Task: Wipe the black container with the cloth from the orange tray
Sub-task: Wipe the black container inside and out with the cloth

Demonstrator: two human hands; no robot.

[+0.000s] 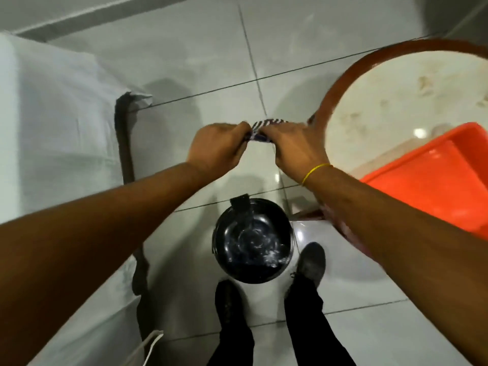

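Observation:
A round black container (252, 240) stands on the tiled floor just in front of my feet, its shiny inside showing. Above and beyond it, both hands hold a striped dark-and-white cloth (264, 125) in the air. My left hand (219, 147) grips the cloth's left end and my right hand (295, 146) grips its right end, so most of the cloth is hidden between the fingers. The orange tray (435, 178) lies at the right on a round table and looks bare inside.
A round white table (396, 96) with a brown rim stands at the right. On the left is a white-covered surface (52, 128) with a dark frame post (124, 143). My two dark shoes (311, 262) flank the container on glossy grey floor tiles.

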